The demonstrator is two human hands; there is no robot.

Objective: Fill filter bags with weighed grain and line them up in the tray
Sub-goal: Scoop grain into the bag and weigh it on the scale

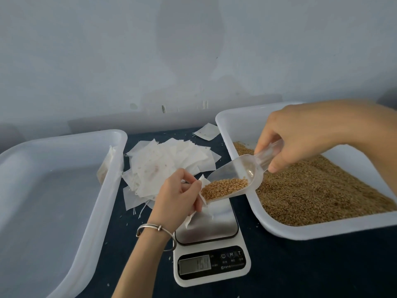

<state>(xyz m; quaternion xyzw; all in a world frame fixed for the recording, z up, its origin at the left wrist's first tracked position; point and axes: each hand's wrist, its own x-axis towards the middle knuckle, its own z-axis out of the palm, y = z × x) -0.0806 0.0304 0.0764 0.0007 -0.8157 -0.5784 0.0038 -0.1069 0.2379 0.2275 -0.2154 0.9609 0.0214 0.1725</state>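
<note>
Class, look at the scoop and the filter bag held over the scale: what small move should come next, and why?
Probably tip the clear scoop a little further so the grain slides into the filter bag. The right hand holds its handle, its lip sits at the bag's mouth, which the left hand pinches open above the scale, and the grain is still in the scoop.

Bare forearms; silver bangle (155, 230) on left wrist.

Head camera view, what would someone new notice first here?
The clear scoop of golden grain at centre, gripped by the right hand and tipped toward a white filter bag that the left hand pinches over the scale. Then the grain tray at right, and the loose pile of empty bags behind.
</note>
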